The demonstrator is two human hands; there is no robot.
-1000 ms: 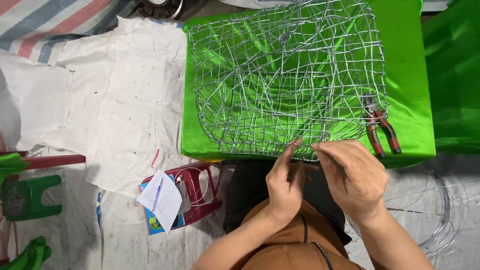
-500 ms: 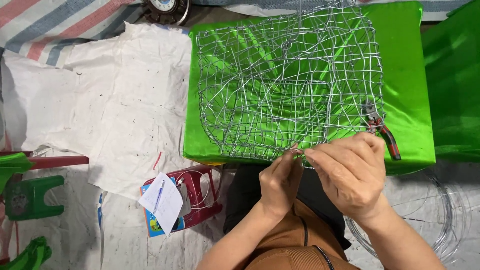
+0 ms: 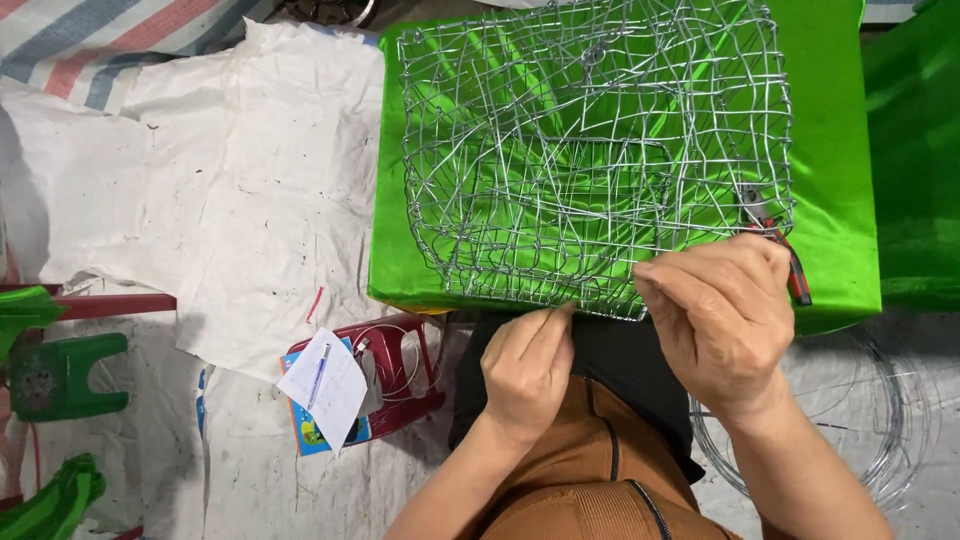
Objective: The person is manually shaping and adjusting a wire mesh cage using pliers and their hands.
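A woven wire basket frame (image 3: 590,150) lies on a table covered in bright green cloth (image 3: 830,180). My left hand (image 3: 525,365) pinches the wire at the near edge of the frame, fingers closed on it. My right hand (image 3: 720,320) grips the same near edge further right, fingers curled over the wire. Red-handled pliers (image 3: 775,245) lie on the green cloth just behind my right hand, partly hidden by it.
A small red plastic stool (image 3: 400,375) with a paper, a pen and a blue booklet (image 3: 325,400) stands at the lower left of the table. White sacking (image 3: 200,200) covers the floor. A coil of wire (image 3: 880,420) lies at the right. Green stools (image 3: 55,375) stand far left.
The view has shifted slightly. My right hand has slid right along the near edge, now covering part of the pliers. My left hand stays on the wire edge.
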